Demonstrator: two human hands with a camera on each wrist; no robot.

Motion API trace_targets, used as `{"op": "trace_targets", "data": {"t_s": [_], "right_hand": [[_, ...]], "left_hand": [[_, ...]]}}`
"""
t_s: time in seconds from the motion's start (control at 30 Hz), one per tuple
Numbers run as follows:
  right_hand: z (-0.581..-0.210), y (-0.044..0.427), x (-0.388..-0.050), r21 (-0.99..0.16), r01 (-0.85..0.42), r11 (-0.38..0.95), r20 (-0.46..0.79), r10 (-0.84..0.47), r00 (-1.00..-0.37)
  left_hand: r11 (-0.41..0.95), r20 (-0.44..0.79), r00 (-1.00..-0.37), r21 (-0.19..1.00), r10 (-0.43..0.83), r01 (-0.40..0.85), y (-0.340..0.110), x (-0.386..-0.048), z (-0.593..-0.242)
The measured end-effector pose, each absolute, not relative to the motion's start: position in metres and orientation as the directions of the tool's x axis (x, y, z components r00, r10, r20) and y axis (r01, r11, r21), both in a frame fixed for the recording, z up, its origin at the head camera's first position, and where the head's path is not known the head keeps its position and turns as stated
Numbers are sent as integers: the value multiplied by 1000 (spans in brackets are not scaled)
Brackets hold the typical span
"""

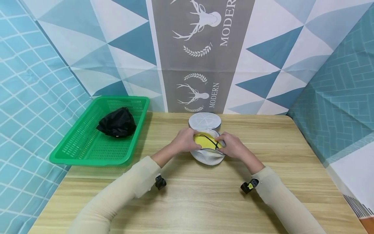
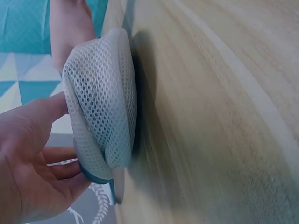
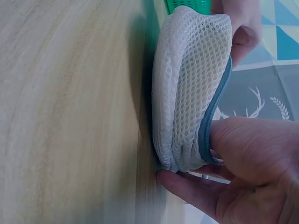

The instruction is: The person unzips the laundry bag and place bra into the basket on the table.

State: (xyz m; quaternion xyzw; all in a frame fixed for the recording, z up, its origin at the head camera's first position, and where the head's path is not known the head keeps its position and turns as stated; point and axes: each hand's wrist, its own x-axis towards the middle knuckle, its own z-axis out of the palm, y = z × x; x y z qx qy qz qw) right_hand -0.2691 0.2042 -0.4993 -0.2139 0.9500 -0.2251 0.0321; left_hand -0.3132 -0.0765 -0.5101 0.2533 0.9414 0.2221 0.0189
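Note:
A round white mesh laundry bag (image 1: 208, 158) sits on the table, its flap lid (image 1: 204, 121) folded back towards the wall. Inside lies a yellow item (image 1: 203, 139) with thin black cords across it; its kind cannot be told. My left hand (image 1: 186, 140) holds the bag's left side, thumb over the yellow item. Opposite it, my right hand (image 1: 232, 145) grips the right rim, fingertips reaching in by the cords. Both wrist views show the mesh wall (image 2: 100, 93) from outside, and the right one a grey-blue zip edge (image 3: 212, 112). Some fingertips are hidden by the bag.
To the left stands a green plastic basket (image 1: 135, 143) holding a crumpled black cloth item (image 1: 118, 123). A patterned backdrop (image 1: 201, 61) rises behind the wooden table (image 1: 193, 201). Blue tiled sheets hang at both sides.

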Motion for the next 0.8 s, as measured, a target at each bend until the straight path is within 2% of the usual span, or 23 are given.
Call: {"op": "trace_targets", "data": {"t_s": [0.2, 0.53, 0.8], "right_hand": [[-503, 207, -270, -458, -383, 802, 54, -404, -913], [-441, 186, -228, -485, -344, 804, 6, -391, -921], [-490, 203, -255, -502, -383, 776, 85, -396, -914]], "left_hand": [[818, 17, -894, 397, 447, 416, -76, -319, -511], [816, -18, -918, 465, 396, 343, -75, -313, -501], [822, -13, -910, 435, 414, 368, -75, -319, -507]]}}
